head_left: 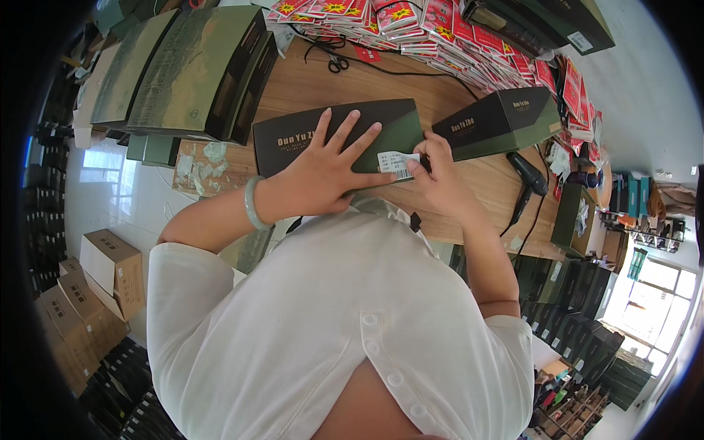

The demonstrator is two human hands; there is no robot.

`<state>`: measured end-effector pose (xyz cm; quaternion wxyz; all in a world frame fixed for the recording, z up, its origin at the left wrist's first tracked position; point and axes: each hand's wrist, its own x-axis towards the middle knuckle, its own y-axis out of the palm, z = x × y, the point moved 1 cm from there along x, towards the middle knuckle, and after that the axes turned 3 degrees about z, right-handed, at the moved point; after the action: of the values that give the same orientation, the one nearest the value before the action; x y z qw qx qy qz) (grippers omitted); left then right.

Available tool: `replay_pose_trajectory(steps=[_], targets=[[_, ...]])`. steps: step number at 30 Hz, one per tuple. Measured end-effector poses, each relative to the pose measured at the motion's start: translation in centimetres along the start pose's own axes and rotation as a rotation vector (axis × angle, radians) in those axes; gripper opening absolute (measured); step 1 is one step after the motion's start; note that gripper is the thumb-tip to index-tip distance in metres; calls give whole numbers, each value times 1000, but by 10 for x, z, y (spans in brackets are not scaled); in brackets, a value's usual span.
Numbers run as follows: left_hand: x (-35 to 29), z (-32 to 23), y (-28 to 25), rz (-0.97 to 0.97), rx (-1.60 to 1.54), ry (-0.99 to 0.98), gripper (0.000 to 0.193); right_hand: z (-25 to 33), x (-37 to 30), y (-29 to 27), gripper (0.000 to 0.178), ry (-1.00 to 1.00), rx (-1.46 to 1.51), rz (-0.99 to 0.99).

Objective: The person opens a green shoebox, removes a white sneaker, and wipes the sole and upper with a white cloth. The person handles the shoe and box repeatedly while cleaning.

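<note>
A long dark shoebox (293,121) with a green end section lies on the wooden table in front of me. My left hand (323,165) rests flat across its face, fingers spread wide, with a pale bangle on the wrist. The left thumb reaches to a white barcode label (392,163) on the green part of the box. At the box's right end, my right hand (440,172) has its fingers curled, with thumb and forefinger pinched at the label's right edge. The exact grip is partly hidden by the fingers.
Another dark shoebox (499,121) stands to the right, beside a black hair dryer (528,183). Large green boxes (194,73) are stacked at the left. Red packets (447,29) pile along the back, near black scissors (337,62) and a cable. Cardboard cartons (110,271) stand on the floor.
</note>
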<state>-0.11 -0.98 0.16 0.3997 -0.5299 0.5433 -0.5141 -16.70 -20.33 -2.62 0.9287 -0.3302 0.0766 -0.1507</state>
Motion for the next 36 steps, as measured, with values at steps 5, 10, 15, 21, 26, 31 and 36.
replay_pose_trajectory(steps=[5,10,15,21,26,31,36], targets=[[9,-12,-1,32,11,-16,77,16,8,-16,36,99,-31,99],[26,-19,4,95,73,-83,83,25,18,-25,48,117,-104,77],[15,-21,10,128,225,-186,93,31,27,-26,52,145,-106,87],[12,-22,20,123,257,-177,88,52,26,-26,51,248,-181,112],[7,-20,1,107,142,-77,79,53,6,-25,61,346,-190,92],[0,-24,1,135,116,-93,83,62,-29,2,83,128,-248,-335],[-4,-21,3,50,119,-102,84,59,-40,50,86,8,-590,-179]])
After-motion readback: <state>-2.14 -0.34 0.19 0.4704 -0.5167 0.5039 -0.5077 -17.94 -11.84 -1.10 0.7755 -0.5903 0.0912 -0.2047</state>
